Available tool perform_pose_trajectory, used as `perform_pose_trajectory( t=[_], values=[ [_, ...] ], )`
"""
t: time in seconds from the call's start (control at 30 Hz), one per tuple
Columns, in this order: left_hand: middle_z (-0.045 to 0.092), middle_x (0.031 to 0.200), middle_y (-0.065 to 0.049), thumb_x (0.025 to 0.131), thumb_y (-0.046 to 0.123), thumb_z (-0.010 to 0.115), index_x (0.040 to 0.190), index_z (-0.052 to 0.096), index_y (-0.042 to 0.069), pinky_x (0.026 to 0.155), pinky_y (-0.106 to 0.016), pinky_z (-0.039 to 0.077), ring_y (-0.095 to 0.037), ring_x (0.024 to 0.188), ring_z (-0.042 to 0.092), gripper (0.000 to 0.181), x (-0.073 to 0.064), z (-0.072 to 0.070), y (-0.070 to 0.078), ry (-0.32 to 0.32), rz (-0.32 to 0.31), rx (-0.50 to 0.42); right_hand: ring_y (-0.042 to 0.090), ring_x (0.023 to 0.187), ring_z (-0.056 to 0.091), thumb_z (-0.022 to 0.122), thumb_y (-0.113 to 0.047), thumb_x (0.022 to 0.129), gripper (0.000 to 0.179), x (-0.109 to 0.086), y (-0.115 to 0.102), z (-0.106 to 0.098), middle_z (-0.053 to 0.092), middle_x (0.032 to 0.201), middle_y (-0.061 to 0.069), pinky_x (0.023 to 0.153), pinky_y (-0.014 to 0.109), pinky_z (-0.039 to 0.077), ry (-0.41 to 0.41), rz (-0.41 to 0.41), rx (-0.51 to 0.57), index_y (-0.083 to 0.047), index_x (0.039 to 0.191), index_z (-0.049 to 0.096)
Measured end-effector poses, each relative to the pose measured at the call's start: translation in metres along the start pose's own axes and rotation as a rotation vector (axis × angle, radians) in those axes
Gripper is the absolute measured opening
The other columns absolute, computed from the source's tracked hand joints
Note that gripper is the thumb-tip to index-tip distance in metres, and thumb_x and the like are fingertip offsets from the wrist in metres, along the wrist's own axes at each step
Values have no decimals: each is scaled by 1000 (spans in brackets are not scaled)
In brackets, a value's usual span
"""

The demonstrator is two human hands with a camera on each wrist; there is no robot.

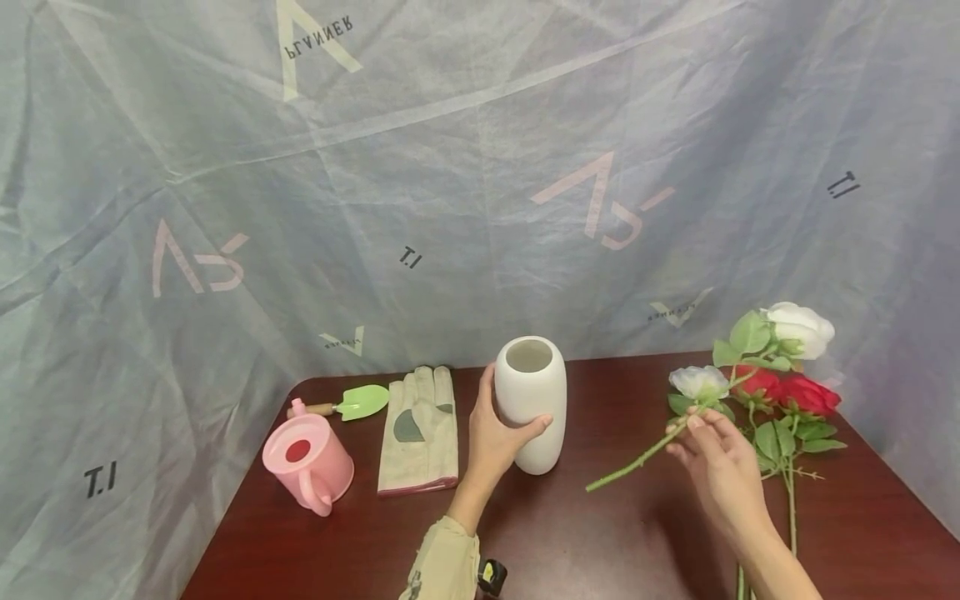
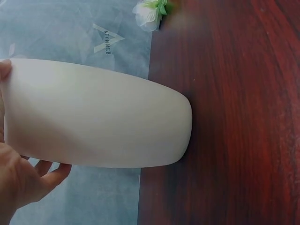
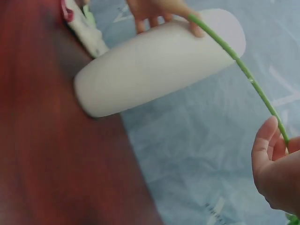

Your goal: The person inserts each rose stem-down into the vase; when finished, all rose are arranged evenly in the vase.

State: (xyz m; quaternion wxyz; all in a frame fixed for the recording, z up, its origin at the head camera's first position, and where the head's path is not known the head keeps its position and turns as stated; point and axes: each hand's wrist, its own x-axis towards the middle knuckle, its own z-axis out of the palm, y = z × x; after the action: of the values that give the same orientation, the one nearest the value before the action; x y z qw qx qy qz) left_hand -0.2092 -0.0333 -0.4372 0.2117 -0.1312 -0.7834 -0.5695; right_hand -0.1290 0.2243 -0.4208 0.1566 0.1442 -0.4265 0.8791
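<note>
A tall white vase [image 1: 531, 417] stands upright on the dark red table, its round mouth open at the top. My left hand [image 1: 498, 433] grips the vase's left side, thumb across the front and fingers behind. To the right, my right hand [image 1: 720, 467] pinches the green stem of a white rose [image 1: 801, 330] between thumb and fingers. The bare end of that stem [image 3: 253, 82] points down and left toward the vase, apart from it in the head view. Just behind the right hand are another white rose [image 1: 697, 382] and red roses [image 1: 808, 394].
A pink watering can [image 1: 330, 458] stands at the left of the table. Behind it lies a small green trowel [image 1: 363, 402] with a wooden handle. Pale gardening gloves [image 1: 420, 433] lie between the can and the vase. A grey printed cloth [image 1: 480, 208] hangs behind the table.
</note>
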Motion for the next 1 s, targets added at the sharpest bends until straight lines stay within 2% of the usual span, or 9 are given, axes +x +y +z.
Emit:
perform_pose_trajectory(
  t=[0.27, 0.5, 0.6, 0.7, 0.9, 1.0],
  values=[
    [53, 124, 6, 60, 43, 84, 140, 33, 31, 83, -42, 44, -15, 103, 54, 96, 1, 2, 2, 3, 10, 20, 17, 80, 63, 44, 4, 95, 11, 24, -14, 27, 64, 84, 8, 69, 27, 50, 128, -14, -48, 2, 94, 55],
    [51, 126, 6, 62, 43, 83, 141, 31, 32, 83, -43, 44, -16, 105, 54, 95, 1, 4, 3, -19, 2, 3, 21, 78, 64, 49, 12, 90, 11, 38, -17, 43, 63, 81, 10, 70, 30, 52, 244, -47, 32, 4, 95, 55],
    [51, 127, 6, 62, 43, 83, 142, 31, 32, 83, -43, 44, -16, 105, 54, 95, -1, 2, 1, -12, 3, 2, 23, 79, 65, 50, 13, 89, 12, 41, -16, 48, 63, 80, 12, 75, 35, 52, 243, -55, 37, 4, 94, 57],
    [51, 127, 5, 62, 43, 83, 142, 31, 32, 83, -44, 44, -17, 106, 54, 96, -3, 0, 0, 4, 2, 12, 24, 82, 65, 49, 12, 90, 13, 45, -15, 52, 64, 82, 12, 80, 38, 50, 209, -39, 52, 3, 95, 57],
    [51, 127, 4, 63, 42, 83, 142, 31, 32, 83, -44, 44, -17, 105, 54, 96, -2, 1, -1, 4, 9, 10, 23, 85, 66, 48, 11, 91, 12, 54, -19, 56, 67, 85, 13, 81, 33, 50, 177, 7, 123, 4, 98, 54],
    [51, 127, 4, 62, 41, 83, 142, 31, 32, 83, -44, 44, -17, 105, 54, 96, -2, 2, -1, 1, 11, 2, 22, 87, 66, 51, 9, 90, 13, 59, -22, 58, 67, 87, 13, 79, 31, 50, 187, 17, 107, 4, 102, 50]
  ],
)
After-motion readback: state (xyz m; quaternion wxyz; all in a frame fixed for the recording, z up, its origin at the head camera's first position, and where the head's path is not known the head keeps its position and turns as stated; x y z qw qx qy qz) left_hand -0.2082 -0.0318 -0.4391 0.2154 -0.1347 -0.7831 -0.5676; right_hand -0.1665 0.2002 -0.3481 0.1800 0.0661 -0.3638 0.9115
